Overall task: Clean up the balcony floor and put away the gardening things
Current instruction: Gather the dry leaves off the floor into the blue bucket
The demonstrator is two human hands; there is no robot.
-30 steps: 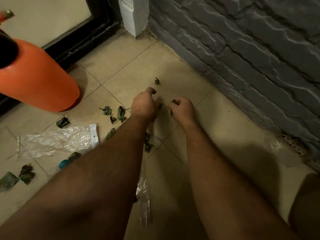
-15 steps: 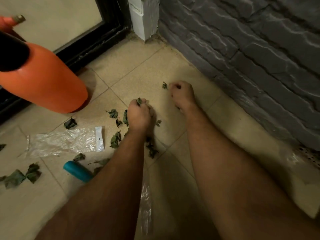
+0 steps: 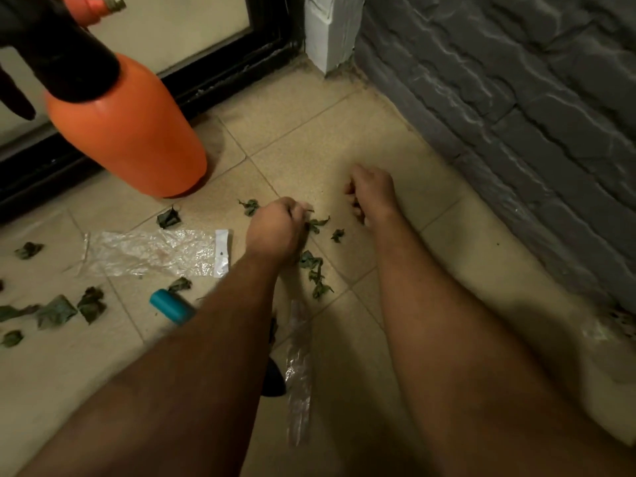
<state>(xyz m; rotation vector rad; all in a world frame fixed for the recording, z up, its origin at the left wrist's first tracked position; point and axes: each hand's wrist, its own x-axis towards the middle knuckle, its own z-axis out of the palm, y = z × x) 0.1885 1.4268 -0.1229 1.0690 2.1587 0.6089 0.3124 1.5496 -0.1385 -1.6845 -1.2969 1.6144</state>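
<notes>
Leaves [image 3: 311,263], dark green and shrivelled, lie scattered over beige floor tiles [image 3: 344,139].

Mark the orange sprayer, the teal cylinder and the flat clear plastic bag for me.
orange sprayer [image 3: 130,132], head view, middle of its orange tank.
teal cylinder [image 3: 170,306], head view, its visible side.
clear plastic bag [image 3: 151,251], head view, centre of the crinkled film.

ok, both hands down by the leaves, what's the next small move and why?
Probably pinch up the leaf just right of the left hand, then the small one beside it. Both hands look curled as if already holding bits, the right hand close by, and those loose leaves lie nearest on the tile; more lie further left.
</notes>
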